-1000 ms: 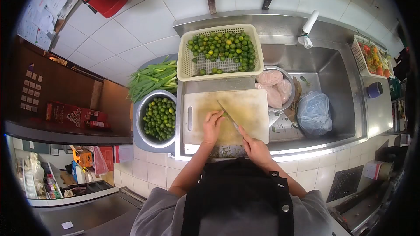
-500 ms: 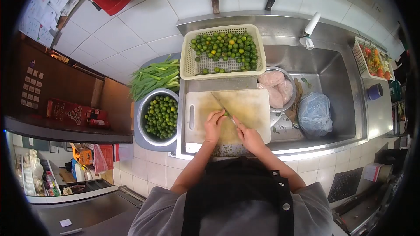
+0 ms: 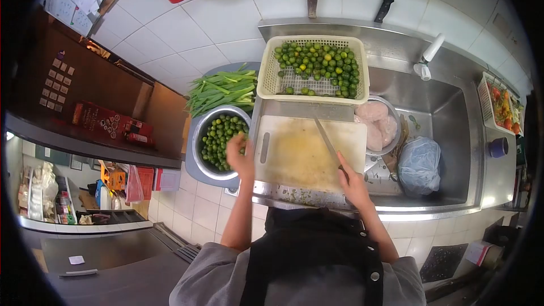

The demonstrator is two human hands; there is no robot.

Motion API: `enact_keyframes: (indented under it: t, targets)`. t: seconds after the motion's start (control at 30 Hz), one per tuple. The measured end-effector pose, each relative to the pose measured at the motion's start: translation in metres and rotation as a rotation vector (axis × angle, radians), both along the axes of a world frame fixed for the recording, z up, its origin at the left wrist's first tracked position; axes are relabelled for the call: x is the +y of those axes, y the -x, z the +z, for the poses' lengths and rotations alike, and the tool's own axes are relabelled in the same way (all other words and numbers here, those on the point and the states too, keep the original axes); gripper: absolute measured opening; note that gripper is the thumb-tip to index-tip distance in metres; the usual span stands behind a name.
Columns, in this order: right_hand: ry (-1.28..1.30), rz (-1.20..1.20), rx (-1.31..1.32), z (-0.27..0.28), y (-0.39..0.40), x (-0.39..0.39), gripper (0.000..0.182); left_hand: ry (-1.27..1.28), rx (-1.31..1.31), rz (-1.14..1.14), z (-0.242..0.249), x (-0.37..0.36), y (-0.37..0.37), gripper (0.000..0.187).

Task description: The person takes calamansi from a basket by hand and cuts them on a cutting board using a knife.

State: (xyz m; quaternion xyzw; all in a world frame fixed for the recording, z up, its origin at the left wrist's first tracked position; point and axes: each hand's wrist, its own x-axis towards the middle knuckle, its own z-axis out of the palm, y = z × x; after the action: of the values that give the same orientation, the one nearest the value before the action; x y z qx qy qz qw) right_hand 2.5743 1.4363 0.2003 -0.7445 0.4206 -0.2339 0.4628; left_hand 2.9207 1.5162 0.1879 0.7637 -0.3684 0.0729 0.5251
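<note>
My right hand point(image 3: 354, 186) is wrapped round the handle of a kitchen knife point(image 3: 325, 138), its blade angled up and left over the white cutting board point(image 3: 351, 136). The board's middle is stained yellowish. Over the right side of a steel bowl point(image 3: 198, 161) is my left hand point(image 3: 240, 157), its fingers smeared by motion. Small green citrus fruits point(image 3: 218, 136) fill that bowl. Beyond the board, a cream plastic basket point(image 3: 311, 100) holds more of these fruits, some of them yellowish.
Green leafy stalks point(image 3: 221, 92) lie behind the bowl. To the right, a bowl of pale raw meat point(image 3: 374, 124) and a tied plastic bag point(image 3: 419, 165) sit in the steel sink point(image 3: 453, 130). A faucet point(image 3: 429, 56) rises behind. Another basket point(image 3: 488, 102) holds red produce.
My left hand has left the board and moved left to the fruit bowl. My right hand has drawn the knife rightward, away from where both hands met. The view has shifted.
</note>
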Motion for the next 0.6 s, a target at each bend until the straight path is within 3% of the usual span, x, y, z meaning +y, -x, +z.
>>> enact_keyframes:
  t: [0.03,0.1,0.17,0.23,0.3,0.37,0.4,0.47,0.57,0.6]
  targets:
    - [-0.004,-0.005,0.014,-0.008,0.005,-0.001,0.060,-0.052,0.033,0.059,0.012,0.004,-0.014,0.034]
    - [-0.011,-0.017,0.026,-0.012,0.008,-0.002,0.060,-0.198,-0.424,0.236,0.022,0.001,-0.040,0.035]
    - [-0.030,-0.005,0.020,-0.008,0.007,-0.003,0.060,-0.208,-0.373,0.253,0.033,-0.015,-0.045,0.036]
    - [-0.026,-0.002,0.030,-0.007,0.003,-0.006,0.060,-0.105,-0.304,0.084,0.053,-0.042,-0.037,0.031]
    - [-0.020,0.003,0.048,-0.007,0.002,-0.008,0.061,-0.136,0.071,-0.193,0.071,-0.074,-0.006,0.020]
    - [-0.073,-0.011,0.063,-0.008,0.002,-0.011,0.062,-0.286,-0.140,-0.420,0.089,-0.107,0.022,0.032]
    - [-0.073,-0.021,0.067,-0.009,0.003,-0.012,0.062,-0.242,-0.265,-0.460,0.085,-0.128,0.026,0.039]
    - [-0.140,-0.010,0.079,-0.010,0.004,-0.012,0.062,-0.158,-0.344,-0.492,0.085,-0.174,0.027,0.037]
    - [-0.096,-0.018,0.100,-0.007,0.002,-0.012,0.061,-0.258,-0.314,-0.590,0.048,-0.253,-0.008,0.033]
    - [-0.095,-0.023,0.099,-0.008,0.001,-0.011,0.061,-0.418,-0.282,-0.596,0.033,-0.275,-0.019,0.032]
